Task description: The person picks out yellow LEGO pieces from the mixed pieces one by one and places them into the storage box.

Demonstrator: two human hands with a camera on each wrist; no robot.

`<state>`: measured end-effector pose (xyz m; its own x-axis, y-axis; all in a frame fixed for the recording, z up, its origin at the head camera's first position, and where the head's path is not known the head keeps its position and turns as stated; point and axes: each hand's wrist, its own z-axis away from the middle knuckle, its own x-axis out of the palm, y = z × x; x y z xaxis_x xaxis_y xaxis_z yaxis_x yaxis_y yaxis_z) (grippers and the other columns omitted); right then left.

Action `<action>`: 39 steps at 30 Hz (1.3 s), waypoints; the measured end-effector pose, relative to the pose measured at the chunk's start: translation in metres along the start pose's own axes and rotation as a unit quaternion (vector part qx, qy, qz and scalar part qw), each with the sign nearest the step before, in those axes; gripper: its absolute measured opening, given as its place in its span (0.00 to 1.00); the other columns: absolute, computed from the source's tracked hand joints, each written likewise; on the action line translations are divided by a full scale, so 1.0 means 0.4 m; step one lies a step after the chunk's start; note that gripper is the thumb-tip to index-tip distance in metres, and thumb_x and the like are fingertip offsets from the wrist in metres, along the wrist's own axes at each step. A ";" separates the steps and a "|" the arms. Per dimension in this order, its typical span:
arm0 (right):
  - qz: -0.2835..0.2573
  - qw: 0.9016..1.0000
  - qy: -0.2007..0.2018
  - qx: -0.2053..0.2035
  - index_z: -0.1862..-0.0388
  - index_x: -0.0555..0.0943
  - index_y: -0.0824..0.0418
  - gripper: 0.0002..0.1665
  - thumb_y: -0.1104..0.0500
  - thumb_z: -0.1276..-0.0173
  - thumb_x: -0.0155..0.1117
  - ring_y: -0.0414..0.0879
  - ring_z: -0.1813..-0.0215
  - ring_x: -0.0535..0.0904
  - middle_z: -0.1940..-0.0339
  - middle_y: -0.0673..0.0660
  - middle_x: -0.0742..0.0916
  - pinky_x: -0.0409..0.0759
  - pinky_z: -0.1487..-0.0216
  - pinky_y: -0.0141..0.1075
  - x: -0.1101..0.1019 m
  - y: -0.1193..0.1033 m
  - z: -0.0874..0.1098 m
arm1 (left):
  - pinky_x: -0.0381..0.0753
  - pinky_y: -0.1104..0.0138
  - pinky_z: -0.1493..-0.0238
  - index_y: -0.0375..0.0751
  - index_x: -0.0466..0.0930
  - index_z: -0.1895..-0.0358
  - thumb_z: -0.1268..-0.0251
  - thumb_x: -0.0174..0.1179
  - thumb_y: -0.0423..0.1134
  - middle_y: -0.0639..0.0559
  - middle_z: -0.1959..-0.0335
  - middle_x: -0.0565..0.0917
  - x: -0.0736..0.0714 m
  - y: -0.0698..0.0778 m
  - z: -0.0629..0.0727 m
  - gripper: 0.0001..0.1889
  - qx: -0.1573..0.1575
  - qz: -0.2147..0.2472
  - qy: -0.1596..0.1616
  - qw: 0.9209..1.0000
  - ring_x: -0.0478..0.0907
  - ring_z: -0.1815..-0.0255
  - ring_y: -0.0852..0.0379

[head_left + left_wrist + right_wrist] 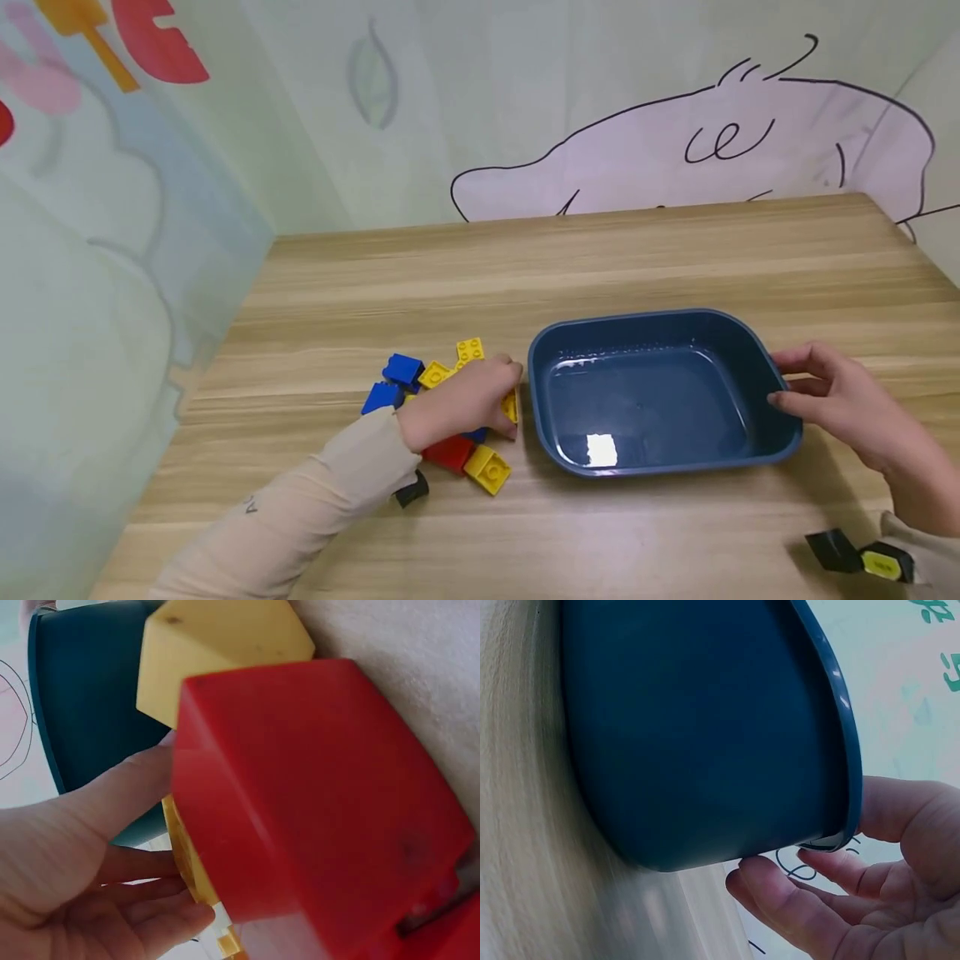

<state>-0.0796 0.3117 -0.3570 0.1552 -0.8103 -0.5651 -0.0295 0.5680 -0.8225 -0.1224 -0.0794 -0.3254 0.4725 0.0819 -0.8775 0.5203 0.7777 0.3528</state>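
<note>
On the table's left half lies a pile of toy building blocks. My left hand [472, 396] reaches over it, thumb and fingers curled around a yellow block [511, 407]. The left wrist view shows that yellow block [191, 859] between the thumb and fingers, partly hidden behind a large red block [322, 802]. A dark blue plastic basin [645, 468] with rounded corners stands to the right of the pile, with nothing in it. My right hand [847, 404] holds its right rim, the fingertips against the outer wall [705, 750] in the right wrist view.
Near the left hand lie blue blocks [403, 371], a red block [450, 454] and loose yellow blocks [488, 469]. The wood-grain table [525, 275] runs back to a wall [480, 100] with printed drawings. Black straps [834, 550] hang by the sleeves.
</note>
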 end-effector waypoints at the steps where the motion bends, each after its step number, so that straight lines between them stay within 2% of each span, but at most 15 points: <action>1: 0.000 1.000 0.000 0.000 0.48 0.65 0.76 0.24 0.71 0.40 0.62 0.25 0.62 0.74 0.60 0.36 0.74 0.79 0.69 0.28 0.000 0.000 -0.001 | 0.76 0.72 0.66 0.31 0.76 0.51 0.55 0.74 0.41 0.47 0.66 0.76 -0.001 -0.001 0.000 0.27 0.000 0.005 0.003 1.000 0.73 0.69 0.56; 8: 0.000 1.000 0.003 0.004 0.47 0.65 0.76 0.24 0.71 0.40 0.62 0.25 0.62 0.73 0.60 0.34 0.74 0.78 0.69 0.28 0.002 0.002 0.000 | 0.76 0.72 0.68 0.31 0.76 0.54 0.56 0.74 0.40 0.46 0.66 0.75 -0.015 -0.001 0.004 0.26 -0.001 -0.004 0.020 1.000 0.73 0.71 0.55; 14: 0.009 1.000 0.007 0.006 0.47 0.65 0.76 0.25 0.70 0.40 0.62 0.24 0.62 0.73 0.60 0.37 0.74 0.78 0.68 0.28 0.002 -0.005 0.001 | 0.78 0.70 0.65 0.29 0.75 0.52 0.55 0.74 0.40 0.45 0.64 0.76 -0.046 0.009 0.016 0.28 0.001 -0.032 0.037 0.999 0.73 0.70 0.55; 16: 0.013 1.000 0.009 0.007 0.46 0.65 0.76 0.25 0.71 0.40 0.62 0.24 0.62 0.72 0.60 0.37 0.74 0.78 0.69 0.27 0.002 -0.008 0.002 | 0.78 0.68 0.64 0.28 0.75 0.51 0.55 0.74 0.40 0.44 0.63 0.77 -0.060 0.011 0.018 0.29 0.005 -0.037 0.041 0.998 0.74 0.69 0.54; 22: 0.007 1.000 0.005 0.009 0.46 0.65 0.77 0.25 0.71 0.40 0.62 0.24 0.62 0.73 0.56 0.52 0.77 0.78 0.68 0.27 0.006 -0.012 0.003 | 0.79 0.67 0.61 0.25 0.72 0.46 0.56 0.74 0.38 0.41 0.59 0.78 -0.121 0.020 0.023 0.33 -0.009 -0.033 0.054 0.998 0.74 0.65 0.52; 24: 0.005 1.000 0.005 0.009 0.45 0.64 0.77 0.26 0.71 0.40 0.62 0.25 0.62 0.73 0.56 0.50 0.77 0.78 0.68 0.27 0.005 -0.012 0.003 | 0.78 0.68 0.62 0.25 0.72 0.46 0.57 0.74 0.39 0.41 0.60 0.77 -0.141 0.028 0.021 0.34 -0.005 -0.047 0.062 0.997 0.73 0.65 0.52; 26: 0.003 1.000 0.006 0.008 0.45 0.64 0.77 0.26 0.71 0.40 0.62 0.25 0.62 0.74 0.58 0.44 0.76 0.78 0.68 0.27 0.002 -0.011 0.004 | 0.77 0.69 0.65 0.26 0.74 0.47 0.57 0.75 0.41 0.43 0.61 0.77 -0.158 0.042 0.018 0.33 0.004 -0.064 0.068 0.996 0.73 0.66 0.53; 32: -0.010 1.000 0.006 0.003 0.46 0.65 0.77 0.25 0.71 0.40 0.62 0.25 0.61 0.75 0.60 0.35 0.75 0.79 0.68 0.28 -0.001 -0.005 0.005 | 0.73 0.72 0.70 0.32 0.78 0.53 0.56 0.74 0.46 0.49 0.67 0.76 -0.186 0.108 -0.005 0.28 0.027 -0.104 0.043 0.993 0.72 0.68 0.55; 39: -0.018 1.000 0.006 -0.007 0.49 0.67 0.75 0.21 0.72 0.40 0.61 0.26 0.61 0.76 0.61 0.34 0.76 0.79 0.68 0.28 0.000 -0.004 0.008 | 0.72 0.73 0.69 0.35 0.78 0.57 0.53 0.72 0.48 0.50 0.67 0.76 -0.177 0.158 -0.047 0.24 0.061 -0.105 0.006 0.993 0.72 0.66 0.56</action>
<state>-0.0763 0.3112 -0.3554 0.1439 -0.8323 -0.5353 -0.0387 0.5358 -0.8435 -0.1364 -0.0242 -0.2472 0.3366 -0.0669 -0.9393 0.6897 0.6966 0.1976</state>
